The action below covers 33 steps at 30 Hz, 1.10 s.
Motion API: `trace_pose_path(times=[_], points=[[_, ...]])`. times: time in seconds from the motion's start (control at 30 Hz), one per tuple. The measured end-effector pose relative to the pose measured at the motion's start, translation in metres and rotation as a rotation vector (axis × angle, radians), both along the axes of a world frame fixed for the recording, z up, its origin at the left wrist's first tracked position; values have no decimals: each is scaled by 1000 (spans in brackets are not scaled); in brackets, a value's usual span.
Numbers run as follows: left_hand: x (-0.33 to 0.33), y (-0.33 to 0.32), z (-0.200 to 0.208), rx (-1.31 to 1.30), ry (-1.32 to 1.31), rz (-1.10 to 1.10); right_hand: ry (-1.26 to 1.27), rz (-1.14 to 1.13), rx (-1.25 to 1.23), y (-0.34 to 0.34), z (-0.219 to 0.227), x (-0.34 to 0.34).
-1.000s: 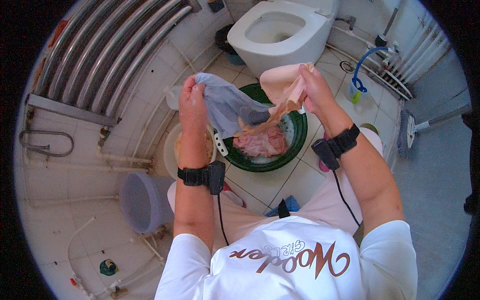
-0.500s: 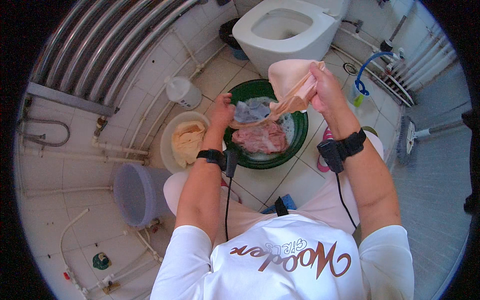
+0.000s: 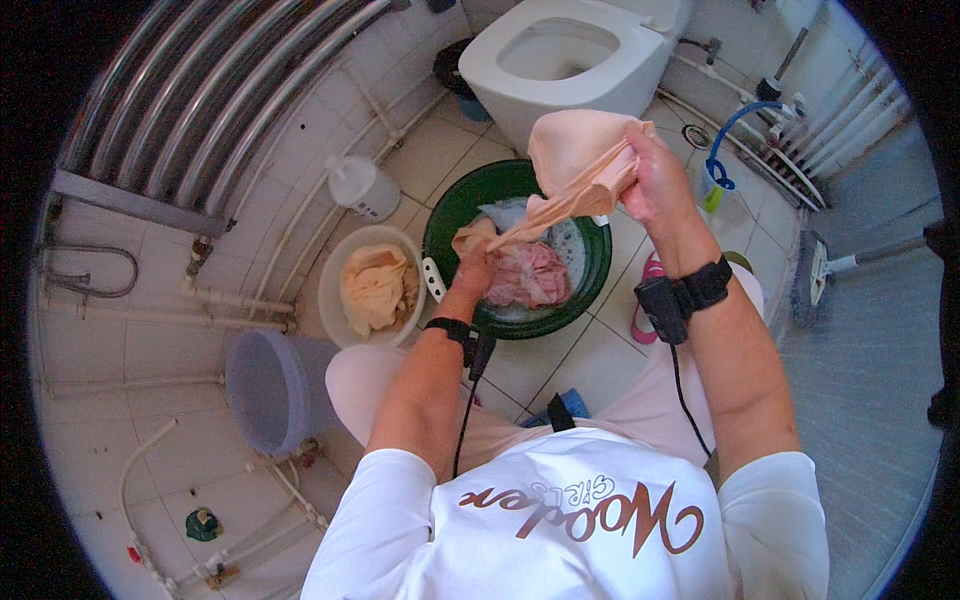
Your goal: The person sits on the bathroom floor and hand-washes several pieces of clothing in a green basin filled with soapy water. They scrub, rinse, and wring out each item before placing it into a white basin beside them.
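Note:
A peach garment (image 3: pixel 575 150) with a smooth, rounded, cup-like end is stretched between my hands. My right hand (image 3: pixel 658 185) is closed around its bunched upper part, raised over the far right rim of a green basin (image 3: pixel 597 285). Over the basin's left side, my left hand (image 3: pixel 474 272) grips the lower end of the garment, its fingers partly hidden. Soapy water, a pink wet cloth (image 3: pixel 535 275) and a pale bluish cloth (image 3: pixel 505 212) are in the basin. The pale cloth is partly covered by the peach one.
Left of the basin, a white bowl (image 3: pixel 328 285) holds a peach cloth (image 3: pixel 372 290). A white container (image 3: pixel 365 190) and a lavender bucket (image 3: pixel 265 390) stand by the left wall. The toilet (image 3: pixel 560 105) is ahead; a brush (image 3: pixel 812 275) leans at right.
My left hand has moved down and slightly right, drawing the garment's lower end out over the basin's near left. My right hand stays raised with its grip, shifting only slightly.

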<state>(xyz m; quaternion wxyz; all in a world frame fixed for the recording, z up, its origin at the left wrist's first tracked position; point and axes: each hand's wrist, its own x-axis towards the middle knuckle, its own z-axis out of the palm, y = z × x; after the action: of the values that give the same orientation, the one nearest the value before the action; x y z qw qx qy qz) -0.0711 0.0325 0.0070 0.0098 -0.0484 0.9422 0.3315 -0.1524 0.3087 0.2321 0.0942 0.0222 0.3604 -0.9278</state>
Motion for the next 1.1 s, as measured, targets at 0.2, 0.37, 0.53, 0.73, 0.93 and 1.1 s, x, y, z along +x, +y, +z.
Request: trace_pose_path(times=[0.2, 0.37, 0.53, 0.73, 0.93, 1.1], points=[[-33, -16, 56, -5, 492, 144, 0, 44, 72, -2, -5, 4], [-47, -10, 145, 259, 414, 261, 30, 51, 107, -7, -12, 3], [-42, 3, 234, 119, 706, 155, 20, 62, 104, -10, -17, 0], [-48, -2, 268, 102, 397, 56, 19, 94, 190, -16, -26, 4], [-34, -1, 141, 235, 201, 202, 35, 203, 105, -35, -47, 10], [9, 28, 69, 503, 59, 236, -33, 301, 95, -50, -70, 24]])
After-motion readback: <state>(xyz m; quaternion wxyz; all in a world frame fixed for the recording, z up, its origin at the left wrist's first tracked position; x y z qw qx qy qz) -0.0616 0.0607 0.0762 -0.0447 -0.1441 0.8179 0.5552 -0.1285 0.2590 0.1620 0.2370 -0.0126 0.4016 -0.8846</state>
